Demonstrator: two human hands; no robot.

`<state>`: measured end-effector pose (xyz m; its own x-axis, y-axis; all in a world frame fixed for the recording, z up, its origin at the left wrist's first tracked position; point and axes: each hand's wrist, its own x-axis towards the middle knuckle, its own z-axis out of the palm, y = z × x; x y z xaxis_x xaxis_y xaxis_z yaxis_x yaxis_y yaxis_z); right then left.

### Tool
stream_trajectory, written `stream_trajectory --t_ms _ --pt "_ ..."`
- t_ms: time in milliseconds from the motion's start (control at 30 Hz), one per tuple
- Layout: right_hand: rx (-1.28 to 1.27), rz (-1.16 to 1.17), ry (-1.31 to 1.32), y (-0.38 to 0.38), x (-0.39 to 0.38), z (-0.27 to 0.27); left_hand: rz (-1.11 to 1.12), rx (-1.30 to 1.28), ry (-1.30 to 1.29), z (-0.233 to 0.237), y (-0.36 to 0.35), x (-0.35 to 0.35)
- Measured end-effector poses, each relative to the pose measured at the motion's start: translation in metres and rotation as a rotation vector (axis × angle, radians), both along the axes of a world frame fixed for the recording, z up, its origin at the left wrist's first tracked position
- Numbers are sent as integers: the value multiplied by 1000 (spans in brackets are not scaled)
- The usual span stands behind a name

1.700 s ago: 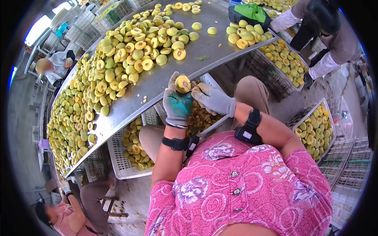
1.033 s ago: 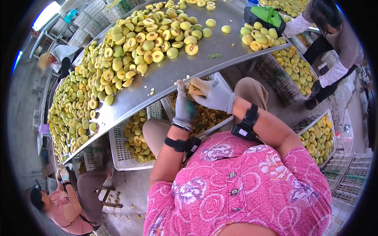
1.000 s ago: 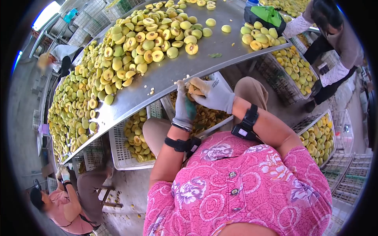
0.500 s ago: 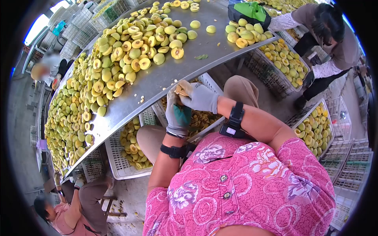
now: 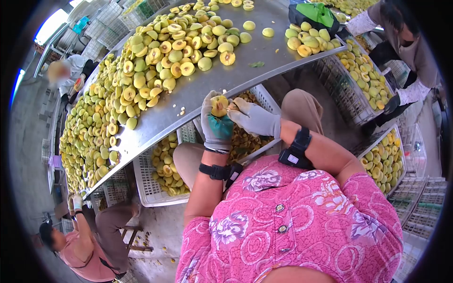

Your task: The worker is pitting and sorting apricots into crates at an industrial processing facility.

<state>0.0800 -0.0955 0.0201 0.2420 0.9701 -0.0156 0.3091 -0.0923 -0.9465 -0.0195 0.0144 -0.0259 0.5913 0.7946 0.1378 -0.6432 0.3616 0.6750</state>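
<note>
My left hand, in a grey glove with a green patch, grips a yellow apricot half with its cut side towards me. Close against the fruit, my right hand in a grey glove has its fingers pinched together. Something small and brown shows at those fingertips; I cannot make out what it is. Both hands are just off the edge of the metal table. Across that table lies a large heap of apricot halves.
Below my hands stands a white crate with brownish pieces. Crates of fruit stand at left and right. A person works at the right, another person sits lower left, and a third person is farther back.
My hands have drawn slightly apart, and the apricot half now shows in my left hand. The whole view has shifted a little, moving the table and crates rightward.
</note>
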Motion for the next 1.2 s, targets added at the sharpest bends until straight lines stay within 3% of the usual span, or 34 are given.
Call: stream_trajectory --t_ms 133,200,333,400,467,500,567,700,767,800,867,933,1033,1100,1200 --pt "-43 -5 39 2 -6 12 77 25 107 2 -3 0" --pt "-50 -9 30 6 -9 9 -36 -150 -34 3 -2 -3" --pt "-65 -3 11 4 -15 19 -2 -175 -47 6 -6 -3" --pt "-122 8 2 5 -17 15 84 42 70 9 -7 -5" --pt "188 -28 -163 16 -16 -18 102 39 59 20 -11 -4" --pt "187 -28 -165 13 -17 -7 119 35 46 25 -14 -3" --pt "-73 16 32 2 -23 24 55 -35 41 23 -7 -5" --pt "-110 30 78 0 -27 19 -115 -180 60 31 0 -6" --pt "-234 37 305 -2 -26 19 -17 -90 137 30 -4 -2" --pt "-234 36 307 0 -27 14 82 2 217 31 -6 0" --pt "-58 11 365 3 -29 2 88 10 247 32 -6 -1" --pt "-86 33 381 2 -29 6 94 19 276 41 -7 -4" --pt "-130 80 463 -1 -28 13 -68 -154 173 46 -6 -7" --pt "-147 107 529 -4 -27 17 117 195 335 40 -5 -6" --pt "-172 118 538 -6 -26 17 14 21 322 42 -4 -9"
